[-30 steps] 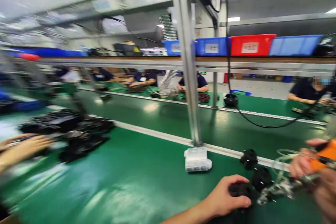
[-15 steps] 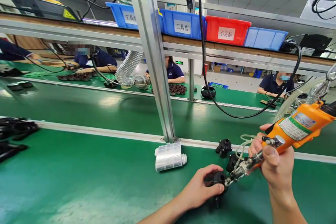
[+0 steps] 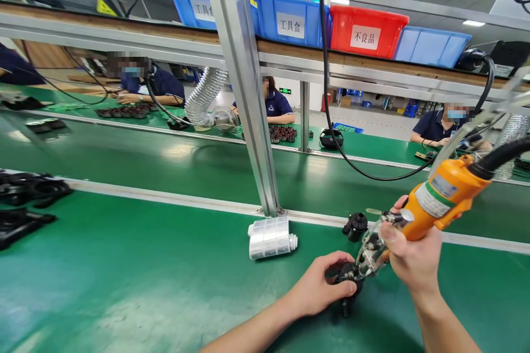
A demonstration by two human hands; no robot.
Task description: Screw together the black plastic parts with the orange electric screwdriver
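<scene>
My left hand (image 3: pixel 321 285) grips a small black plastic part (image 3: pixel 346 281) that rests on the green bench mat (image 3: pixel 136 276). My right hand (image 3: pixel 409 256) holds an orange electric screwdriver (image 3: pixel 441 196) with a black cable at its back end. Its metal tip (image 3: pixel 366 256) points down and left onto the black part. A thin clear tube runs along the tool's nose. A second black part (image 3: pixel 355 225) stands just behind, near the white edge strip.
A clear plastic box (image 3: pixel 271 237) lies at the foot of a metal post (image 3: pixel 248 94). Black parts (image 3: pixel 25 201) are piled at the far left. Blue bins (image 3: pixel 290 22) and a red bin (image 3: pixel 366 30) sit on the overhead shelf. Other people work across the green conveyor (image 3: pixel 207 162).
My view swung from the left pile toward the right and steadied. My right hand brought the screwdriver tip down onto the black part in my left hand.
</scene>
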